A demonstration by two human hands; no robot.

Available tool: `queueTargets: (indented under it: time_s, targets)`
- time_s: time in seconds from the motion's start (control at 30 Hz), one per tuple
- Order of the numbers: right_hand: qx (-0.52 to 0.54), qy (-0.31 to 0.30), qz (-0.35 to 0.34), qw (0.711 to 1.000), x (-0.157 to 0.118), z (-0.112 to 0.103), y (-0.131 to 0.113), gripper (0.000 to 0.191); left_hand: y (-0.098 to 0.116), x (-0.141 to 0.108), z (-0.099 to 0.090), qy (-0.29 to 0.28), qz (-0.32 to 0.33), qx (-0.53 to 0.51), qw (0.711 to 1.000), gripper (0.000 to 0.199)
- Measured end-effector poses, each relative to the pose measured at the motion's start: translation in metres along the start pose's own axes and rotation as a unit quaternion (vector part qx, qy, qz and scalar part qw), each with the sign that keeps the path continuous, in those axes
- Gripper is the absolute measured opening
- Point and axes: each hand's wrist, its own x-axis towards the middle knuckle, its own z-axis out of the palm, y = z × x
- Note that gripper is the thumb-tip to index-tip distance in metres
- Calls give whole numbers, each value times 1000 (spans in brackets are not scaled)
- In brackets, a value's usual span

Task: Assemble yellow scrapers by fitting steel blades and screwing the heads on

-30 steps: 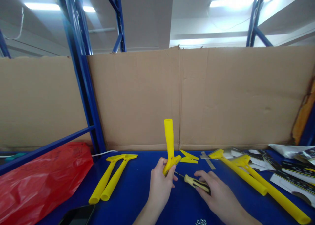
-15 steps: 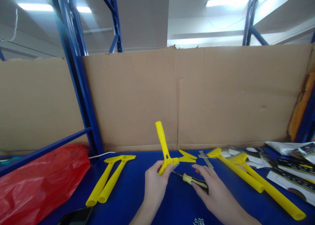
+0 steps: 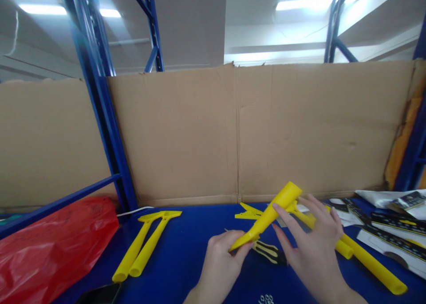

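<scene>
A yellow scraper slants up to the right, its wide head end pinched between the thumb and fingers of my left hand. Beside its handle is my right hand, fingers spread and slightly blurred; whether a fingertip touches the handle I cannot tell. Under the scraper, a screwdriver with a cream and black grip lies on the blue table. Small yellow plastic pieces sit behind, partly covered by the scraper. More yellow scrapers lie to the right, partly hidden by my right hand.
Two yellow scrapers rest at the left, near a red plastic bag and a dark phone. Small metal rings are at the front edge. Printed packaging cards pile up at the right. A cardboard wall stands behind.
The scraper has swung from nearly upright to leaning right, its handle end now nearer me. My right hand has left the screwdriver on the table and risen beside the scraper's handle.
</scene>
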Motion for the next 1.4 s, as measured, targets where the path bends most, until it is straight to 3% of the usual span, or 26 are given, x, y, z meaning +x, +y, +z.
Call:
queueTargets:
  time_s: [0.1,0.2,0.3,0.43,0.67,0.97,1.1,1.2,1.3,1.4]
  targets:
    - [-10,-27,-2,1000,2,1,3,17,3,1,-1,-15,-68,-40,997,13]
    - [19,-41,-12,999,3,6,5,25,4,2,-2,-55,-141,-113,982,20]
    - [58,-54,-29,996,1,11,7,29,6,3,-4,-71,-162,-179,968,33]
    - [87,-104,-64,989,-4,16,10,25,4,9,-10,-34,-168,-223,960,47]
    - [103,-172,-75,977,-8,19,10,12,-11,15,-15,31,-214,-267,939,48]
    - [73,-251,-54,964,-12,19,10,18,-9,15,-13,35,-250,-289,923,49]
    - [15,-277,-12,961,-13,22,19,13,-14,19,-15,52,-273,-248,928,49]
    - [-35,-323,31,945,-9,21,26,15,-21,19,-17,46,-249,-165,953,42]
    - [-76,-366,63,925,-6,20,29,16,-24,14,-19,15,-143,17,990,29]
    - [-107,-395,86,908,-5,17,29,15,-20,7,-19,-32,-40,193,980,22]
